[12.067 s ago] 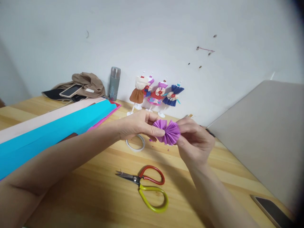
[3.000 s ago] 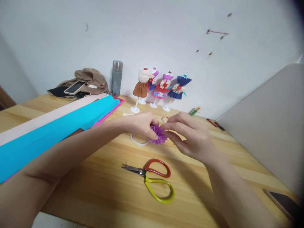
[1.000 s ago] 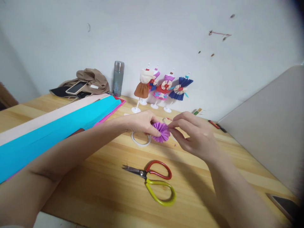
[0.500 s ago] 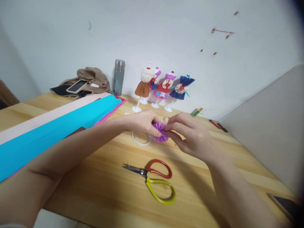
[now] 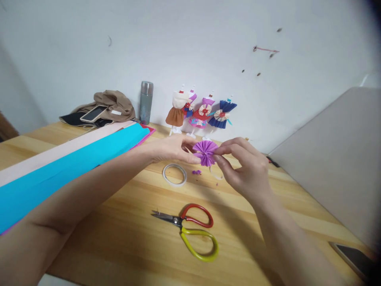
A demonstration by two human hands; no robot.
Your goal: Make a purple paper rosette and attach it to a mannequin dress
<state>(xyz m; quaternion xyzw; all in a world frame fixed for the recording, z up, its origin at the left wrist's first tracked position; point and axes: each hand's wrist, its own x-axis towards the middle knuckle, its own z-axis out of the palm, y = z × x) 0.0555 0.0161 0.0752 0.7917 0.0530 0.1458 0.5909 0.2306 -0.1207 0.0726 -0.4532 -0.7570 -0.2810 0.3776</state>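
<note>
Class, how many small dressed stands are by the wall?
4: a brown-skirted stand at left, a half-hidden stand just behind it, a red-waisted stand in the middle, and a blue-dressed stand at right.

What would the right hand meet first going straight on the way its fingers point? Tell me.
The right hand would first meet the purple pleated rosette, whose edge its fingers pinch. Past that, the left hand seems next in line, though depth is hard to judge.
</note>
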